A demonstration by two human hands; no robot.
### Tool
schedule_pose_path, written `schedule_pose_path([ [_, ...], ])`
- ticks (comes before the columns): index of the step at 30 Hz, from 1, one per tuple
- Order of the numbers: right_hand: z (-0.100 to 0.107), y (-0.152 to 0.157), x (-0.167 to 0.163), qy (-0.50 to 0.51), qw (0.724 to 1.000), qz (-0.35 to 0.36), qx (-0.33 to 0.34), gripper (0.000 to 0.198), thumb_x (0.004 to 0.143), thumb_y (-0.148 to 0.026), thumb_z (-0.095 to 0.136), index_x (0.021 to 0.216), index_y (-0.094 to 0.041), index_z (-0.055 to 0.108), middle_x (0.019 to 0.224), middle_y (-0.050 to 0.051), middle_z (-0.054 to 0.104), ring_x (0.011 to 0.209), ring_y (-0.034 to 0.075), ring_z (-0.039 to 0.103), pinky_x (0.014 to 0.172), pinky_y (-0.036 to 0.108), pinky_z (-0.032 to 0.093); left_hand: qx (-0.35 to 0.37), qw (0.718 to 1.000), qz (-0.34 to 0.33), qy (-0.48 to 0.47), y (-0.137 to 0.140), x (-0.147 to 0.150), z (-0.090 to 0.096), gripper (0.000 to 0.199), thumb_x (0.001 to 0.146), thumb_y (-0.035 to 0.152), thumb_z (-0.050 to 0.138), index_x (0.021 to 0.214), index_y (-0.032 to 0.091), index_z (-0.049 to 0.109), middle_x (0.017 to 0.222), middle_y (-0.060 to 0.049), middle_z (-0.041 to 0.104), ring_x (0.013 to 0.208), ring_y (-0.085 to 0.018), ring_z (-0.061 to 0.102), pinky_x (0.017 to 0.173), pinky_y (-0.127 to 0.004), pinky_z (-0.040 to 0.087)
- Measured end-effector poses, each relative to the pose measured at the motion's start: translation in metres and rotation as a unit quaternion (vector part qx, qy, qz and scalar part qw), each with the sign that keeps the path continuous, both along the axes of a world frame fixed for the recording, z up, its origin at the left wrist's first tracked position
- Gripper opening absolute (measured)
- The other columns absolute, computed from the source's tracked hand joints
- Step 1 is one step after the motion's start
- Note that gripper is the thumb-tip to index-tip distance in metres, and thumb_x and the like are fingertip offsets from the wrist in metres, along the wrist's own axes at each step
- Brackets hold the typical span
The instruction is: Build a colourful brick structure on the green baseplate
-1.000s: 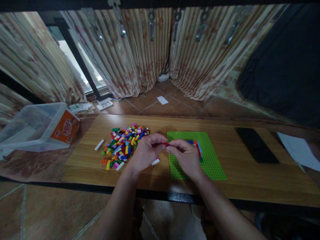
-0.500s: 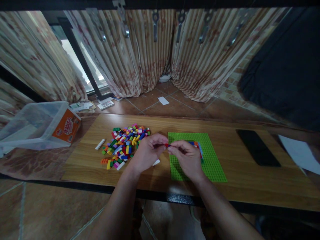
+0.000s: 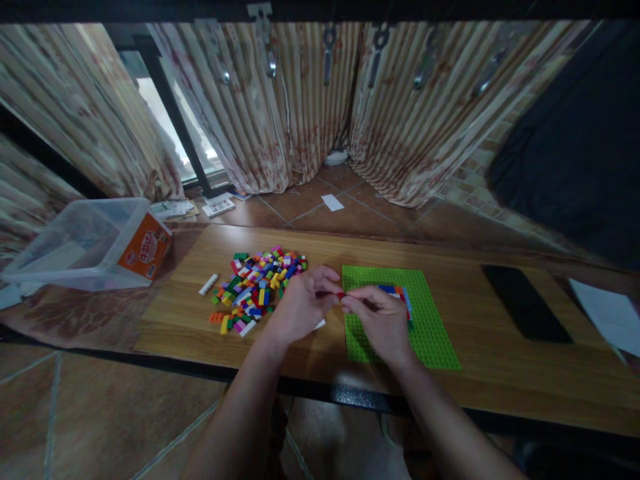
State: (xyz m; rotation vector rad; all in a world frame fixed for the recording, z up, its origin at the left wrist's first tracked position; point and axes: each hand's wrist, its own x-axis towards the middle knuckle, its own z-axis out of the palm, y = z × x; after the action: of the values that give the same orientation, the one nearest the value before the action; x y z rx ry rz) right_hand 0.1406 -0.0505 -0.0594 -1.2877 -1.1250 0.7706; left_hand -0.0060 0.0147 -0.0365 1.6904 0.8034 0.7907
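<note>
A small red brick (image 3: 341,295) is pinched between the fingertips of my left hand (image 3: 306,303) and my right hand (image 3: 381,319), which meet at the left edge of a green baseplate (image 3: 434,333). My right hand is over the baseplate and partly covers a cluster of joined bricks (image 3: 406,301) in blue, orange, red and light blue. Left of my left hand lies a pile of loose bricks (image 3: 260,283) in many colours. A white piece (image 3: 320,325) shows from behind my left wrist.
A long white brick (image 3: 209,284) lies left of the pile on the wooden table (image 3: 175,313). A clear plastic box (image 3: 100,247) with an orange label stands beyond the table's left end. To the right are a black phone-like slab (image 3: 525,303) and white paper (image 3: 607,313).
The whole view has shifted slightly, so things appear a little further right. Both hands keep their pinch on the red brick, more of which shows now.
</note>
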Motion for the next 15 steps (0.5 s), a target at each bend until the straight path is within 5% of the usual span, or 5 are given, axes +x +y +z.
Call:
schedule_pose_path([
  [7,-0.011,0.003,0.0,-0.047,0.999,-0.002,0.011,0.013,0.079,-0.031,0.068,0.073,-0.02,0.067,0.065,-0.001,0.068,0.061,0.014,0.061,0.06,0.026,0.048,-0.002,1.0,0.023,-0.012,0.0,0.006,-0.009,0.022,0.074,0.007,0.059,0.094,0.015,0.057,0.078,-0.003,0.071,0.073,-0.015,0.067,0.067,-0.024,0.049],
  [15,-0.013,0.001,-0.008,-0.189,0.981,0.025,-0.021,0.016,0.087,-0.031,0.058,0.094,-0.021,0.068,0.087,0.004,0.073,0.075,0.018,0.067,0.07,0.03,0.051,0.116,0.982,0.003,0.151,0.006,-0.008,-0.008,0.024,0.073,0.003,0.05,0.086,0.017,0.064,0.082,-0.003,0.069,0.078,-0.015,0.064,0.071,-0.025,0.048],
])
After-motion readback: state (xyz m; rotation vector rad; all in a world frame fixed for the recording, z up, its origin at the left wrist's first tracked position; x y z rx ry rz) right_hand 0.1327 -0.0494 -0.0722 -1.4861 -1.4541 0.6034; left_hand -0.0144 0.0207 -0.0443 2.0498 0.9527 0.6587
